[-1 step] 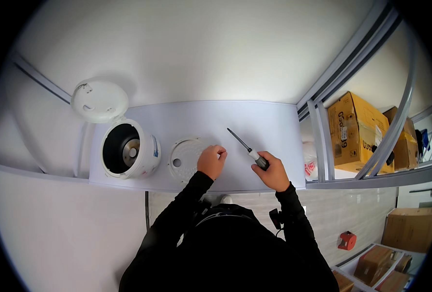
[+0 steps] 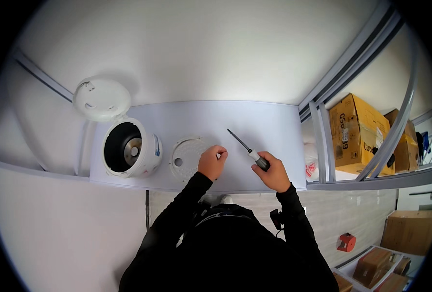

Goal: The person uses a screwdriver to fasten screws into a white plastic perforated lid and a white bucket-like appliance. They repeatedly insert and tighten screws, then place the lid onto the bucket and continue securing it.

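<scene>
The fingers [image 2: 265, 156] of the right hand [image 2: 275, 177], right of the frame's centre, are wrapped around the dark grey handle of a screwdriver [image 2: 254, 155], the thumb lying along its lower side. The screwdriver's long axis slants from the hand toward the upper left, with the tip just above the middle of the frame; whether that tip meets the table [image 2: 279, 119] or hangs over it, I cannot tell. The fingers of the left hand [image 2: 211, 164] are curled in, thumb and forefinger close together, and whether something small is pinched there cannot be made out.

The left hand overlaps the right edge of a round white perforated plate [image 2: 190, 150], which lies left of centre on the table; touch between them is not clear. The plate is directly to the left of these fingers, so the left hand is much the nearer one, while the screwdriver's tip sits to the upper right of the left hand and points past the plate rather than at it.

Farther left stands a white cooker [image 2: 150, 155], well apart from the right hand, its dark inside showing and its lid [image 2: 101, 100] raised toward the upper left. At the far right is a yellow-brown carton [image 2: 354, 134].
</scene>
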Tool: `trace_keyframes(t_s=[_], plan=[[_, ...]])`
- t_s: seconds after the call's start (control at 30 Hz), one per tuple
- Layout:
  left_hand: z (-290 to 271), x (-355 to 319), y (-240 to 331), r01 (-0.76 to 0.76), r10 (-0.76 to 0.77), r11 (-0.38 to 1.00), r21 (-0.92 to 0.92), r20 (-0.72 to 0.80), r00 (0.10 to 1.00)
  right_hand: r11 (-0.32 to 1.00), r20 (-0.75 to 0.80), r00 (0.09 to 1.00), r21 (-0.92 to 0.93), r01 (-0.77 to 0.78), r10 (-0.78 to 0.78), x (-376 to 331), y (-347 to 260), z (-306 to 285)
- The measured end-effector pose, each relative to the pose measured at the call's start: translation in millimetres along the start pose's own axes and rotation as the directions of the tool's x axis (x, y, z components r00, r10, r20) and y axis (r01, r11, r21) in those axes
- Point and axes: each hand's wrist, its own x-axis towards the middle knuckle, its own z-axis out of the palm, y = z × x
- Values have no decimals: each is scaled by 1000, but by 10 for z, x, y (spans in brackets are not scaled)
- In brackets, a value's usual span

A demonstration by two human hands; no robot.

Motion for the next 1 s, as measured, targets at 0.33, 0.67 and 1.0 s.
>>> trace_keyframes(t_s=[0.33, 0.67, 1.0], plan=[[-788, -423, -320, 389, -310, 444, -807, 269, 912, 999, 233, 972, 47, -2, -9, -83, -530, 291], [-1407, -740, -726, 380, -276, 300, -875, 302, 912, 1000, 170, 985, 11, -20, 18, -399, -1010, 898], [-1880, -1091, -1045, 398, -159, 415, -818, 366, 917, 987, 65, 998, -159, 21, -10, -842, -1525, 1353]])
